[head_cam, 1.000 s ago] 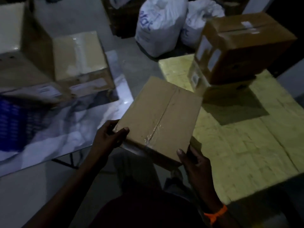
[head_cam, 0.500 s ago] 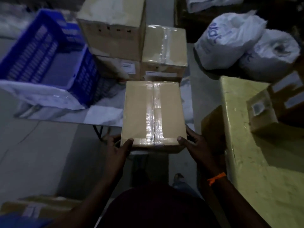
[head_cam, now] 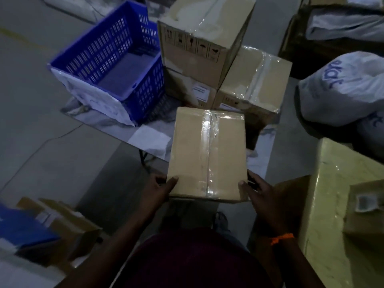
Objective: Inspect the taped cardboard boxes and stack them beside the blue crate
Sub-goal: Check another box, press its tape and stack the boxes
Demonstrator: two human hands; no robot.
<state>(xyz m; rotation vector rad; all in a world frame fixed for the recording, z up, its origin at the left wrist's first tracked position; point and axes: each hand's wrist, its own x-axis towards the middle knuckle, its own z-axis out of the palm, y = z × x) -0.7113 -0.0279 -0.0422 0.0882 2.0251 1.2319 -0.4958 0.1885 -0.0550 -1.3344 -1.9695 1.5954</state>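
Note:
I hold a flat cardboard box (head_cam: 207,152) with clear tape down its middle, level above the near edge of a marble-patterned table (head_cam: 149,140). My left hand (head_cam: 158,189) grips its near left corner and my right hand (head_cam: 257,191) grips its near right corner. The blue crate (head_cam: 108,65) stands on the table at the left. Right of the crate, a tall taped box (head_cam: 199,34) sits on a lower box (head_cam: 191,90), with another taped box (head_cam: 253,84) beside them.
White sacks (head_cam: 342,88) lie on the floor at the right. A yellow-topped table (head_cam: 332,215) at the lower right carries a brown box (head_cam: 365,210). More boxes (head_cam: 68,223) and a blue object (head_cam: 22,231) sit at the lower left. Grey floor surrounds the tables.
I turned from the yellow table towards the crate table, carrying the box with me. The box went from tilted to level and now hangs in front of the stacked boxes.

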